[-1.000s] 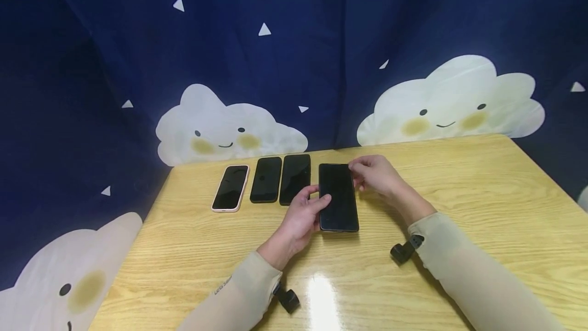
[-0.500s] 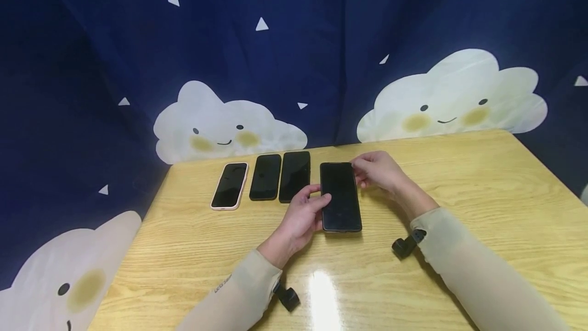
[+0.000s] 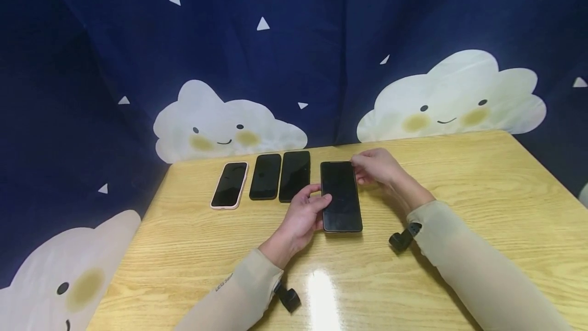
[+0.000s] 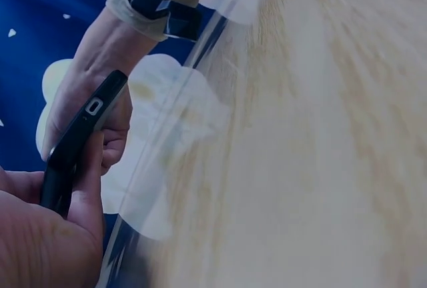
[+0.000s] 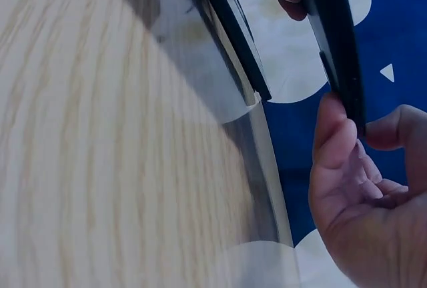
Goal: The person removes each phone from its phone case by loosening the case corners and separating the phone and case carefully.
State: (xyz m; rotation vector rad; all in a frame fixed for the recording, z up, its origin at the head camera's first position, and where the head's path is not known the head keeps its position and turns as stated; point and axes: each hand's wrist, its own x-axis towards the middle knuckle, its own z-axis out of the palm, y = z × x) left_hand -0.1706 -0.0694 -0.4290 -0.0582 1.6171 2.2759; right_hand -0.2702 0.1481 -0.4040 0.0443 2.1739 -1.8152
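While a person's left hand (image 3: 301, 216) curls its grip around a black rectangular smartphone (image 3: 343, 206), thumb over the dark screen, the right hand (image 3: 377, 167) pinches its far right corner above the pale wood-grain surface (image 3: 206, 254). A pink-cased phone (image 3: 229, 185) and two black phones (image 3: 265, 176) lie to the left. The step appears to be steadying; any shift would call for both grips moving together.

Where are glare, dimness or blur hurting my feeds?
Head: a bright glare patch on the table, below the held phone in frame; left wrist: dim and bluish, wood grain smeared; right wrist: also dim, with a dark band along the table's edge, shadow or reflection unclear.
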